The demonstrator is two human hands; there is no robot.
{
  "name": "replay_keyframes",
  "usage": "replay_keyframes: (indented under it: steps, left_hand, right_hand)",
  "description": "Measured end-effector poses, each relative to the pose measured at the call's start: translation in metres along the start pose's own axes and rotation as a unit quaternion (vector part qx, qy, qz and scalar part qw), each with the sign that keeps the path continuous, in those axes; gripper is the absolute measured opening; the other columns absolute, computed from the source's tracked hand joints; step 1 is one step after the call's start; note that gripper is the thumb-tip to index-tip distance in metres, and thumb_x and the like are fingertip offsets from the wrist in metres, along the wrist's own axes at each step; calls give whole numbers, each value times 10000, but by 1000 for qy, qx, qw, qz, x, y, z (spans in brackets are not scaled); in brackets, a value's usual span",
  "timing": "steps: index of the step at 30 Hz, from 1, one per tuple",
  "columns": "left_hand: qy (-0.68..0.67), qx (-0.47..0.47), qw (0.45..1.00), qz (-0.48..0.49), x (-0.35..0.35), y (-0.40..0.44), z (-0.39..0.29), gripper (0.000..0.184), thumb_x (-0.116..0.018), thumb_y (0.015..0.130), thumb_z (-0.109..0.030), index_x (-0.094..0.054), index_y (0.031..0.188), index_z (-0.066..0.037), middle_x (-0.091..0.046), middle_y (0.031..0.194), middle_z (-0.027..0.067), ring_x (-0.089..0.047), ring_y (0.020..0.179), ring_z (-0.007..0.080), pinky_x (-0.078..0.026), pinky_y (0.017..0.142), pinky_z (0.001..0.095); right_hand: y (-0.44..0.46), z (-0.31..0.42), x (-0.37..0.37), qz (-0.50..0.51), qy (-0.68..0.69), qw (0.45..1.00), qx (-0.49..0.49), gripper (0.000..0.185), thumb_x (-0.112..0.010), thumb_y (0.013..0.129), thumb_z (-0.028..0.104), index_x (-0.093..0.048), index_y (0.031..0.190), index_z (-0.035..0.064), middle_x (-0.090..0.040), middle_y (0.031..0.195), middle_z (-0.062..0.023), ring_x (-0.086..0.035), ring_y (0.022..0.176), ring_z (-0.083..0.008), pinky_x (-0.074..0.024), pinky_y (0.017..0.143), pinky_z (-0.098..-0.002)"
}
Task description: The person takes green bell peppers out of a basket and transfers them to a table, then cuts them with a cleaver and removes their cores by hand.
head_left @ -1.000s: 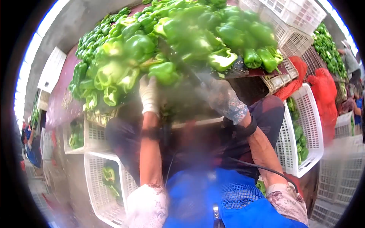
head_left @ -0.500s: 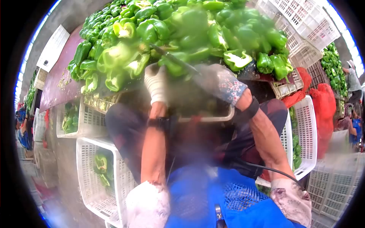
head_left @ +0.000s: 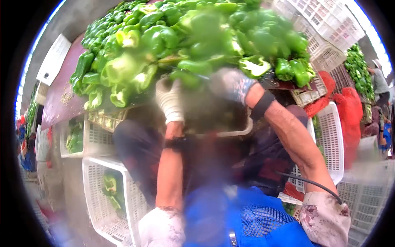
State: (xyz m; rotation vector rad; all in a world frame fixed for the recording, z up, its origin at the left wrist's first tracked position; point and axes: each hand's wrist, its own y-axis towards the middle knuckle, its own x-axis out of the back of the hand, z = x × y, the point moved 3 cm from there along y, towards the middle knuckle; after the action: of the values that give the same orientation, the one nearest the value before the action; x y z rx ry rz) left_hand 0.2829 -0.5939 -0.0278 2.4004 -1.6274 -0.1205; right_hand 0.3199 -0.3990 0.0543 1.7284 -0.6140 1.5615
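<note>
My left hand (head_left: 169, 99), in a pale knit glove, is closed at the front edge of the pile, its fingertips against a green bell pepper (head_left: 186, 77). A blur on the lens partly hides that grip. My right hand (head_left: 232, 84), in a patterned glove, is closed around a knife whose thin dark blade (head_left: 199, 75) points left toward this pepper. The handle is hidden in my fist. Around both hands lies a heap of green bell peppers (head_left: 160, 39), some cut open with pale insides, such as a cut pepper (head_left: 255, 66) right of my right hand.
A white crate (head_left: 133, 197) with peppers stands at lower left, another white crate (head_left: 331, 140) at right. Beside the latter are red sacks (head_left: 349, 117). Below my hands is a container rim (head_left: 234, 133). Stacked crates (head_left: 325, 24) and a person (head_left: 382, 82) are farther right.
The knife has swung from across the peppers to low beside the pepper at my left hand, its blade now nearly level. My right forearm has turned outward; the view has shifted slightly.
</note>
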Motion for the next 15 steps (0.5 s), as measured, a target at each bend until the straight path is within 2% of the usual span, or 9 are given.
replay_keyframes:
  steps: [1,2,5,7,8,10,11,12,15]
  left_hand:
    - [53,-72,996,-21,-3,-1,-4,369,-726,848,-139,-588,1146,29,-650,1060,116,-581,947,203,-502,819,337]
    - [-27,-22,999,-20,-6,-8,6,405,-707,867,-157,-564,1203,18,-638,1130,136,-575,981,240,-478,890,353]
    - [82,-135,987,-28,-10,-39,-36,552,-686,851,-152,-461,1339,-24,-447,1400,216,-468,1236,350,-363,1067,444]
    - [94,-191,977,-15,-25,-41,-41,639,-707,827,-186,-420,1377,-35,-345,1464,230,-374,1312,391,-314,1106,476]
    - [100,-215,971,-11,-34,-42,-43,682,-718,815,-204,-399,1396,-41,-294,1496,237,-327,1349,412,-290,1126,492]
    - [231,-251,939,33,-54,-37,-71,756,-752,782,-253,-382,1412,-58,-263,1508,240,-299,1358,428,-271,1138,505]
    - [298,-266,915,53,-63,-35,-81,792,-769,766,-277,-374,1419,-66,-247,1514,242,-285,1362,437,-261,1144,512]
    - [244,-256,935,29,-74,-26,-73,817,-795,733,-301,-392,1416,-109,-260,1505,252,-278,1362,451,-262,1134,544]
    - [282,-245,927,28,-86,-1,-60,814,-801,735,-309,-394,1421,-146,-245,1514,260,-265,1366,471,-266,1129,555]
  right_hand:
    - [-10,-4,-14,-68,-88,993,34,76,-600,808,106,-659,774,71,-614,698,-72,-610,653,-223,-510,574,-335]
    - [-20,-6,-35,-136,-176,973,64,91,-585,837,112,-654,796,70,-597,693,-57,-590,635,-211,-500,561,-324]
    - [-41,-14,-57,-207,128,970,-11,118,-558,908,163,-622,884,68,-576,702,-44,-566,616,-203,-480,540,-321]
    - [-49,-9,-64,-239,285,924,-88,145,-551,938,208,-596,944,70,-588,707,-75,-590,625,-235,-484,547,-355]
    - [-61,4,-34,-244,180,948,-94,156,-554,941,226,-590,960,75,-595,711,-93,-602,633,-254,-488,557,-374]
    - [-83,20,27,-255,110,949,-151,193,-559,945,282,-583,999,99,-613,740,-149,-633,672,-314,-498,593,-441]
    - [-95,14,37,-253,127,941,-183,203,-558,944,290,-584,999,96,-617,744,-148,-634,674,-314,-499,592,-441]
    - [-105,8,43,-253,145,933,-212,213,-558,943,297,-586,998,93,-621,748,-147,-635,677,-314,-499,590,-440]
    - [-122,-16,39,-278,126,890,-339,219,-556,957,269,-607,992,59,-611,732,-113,-614,655,-264,-478,545,-392]
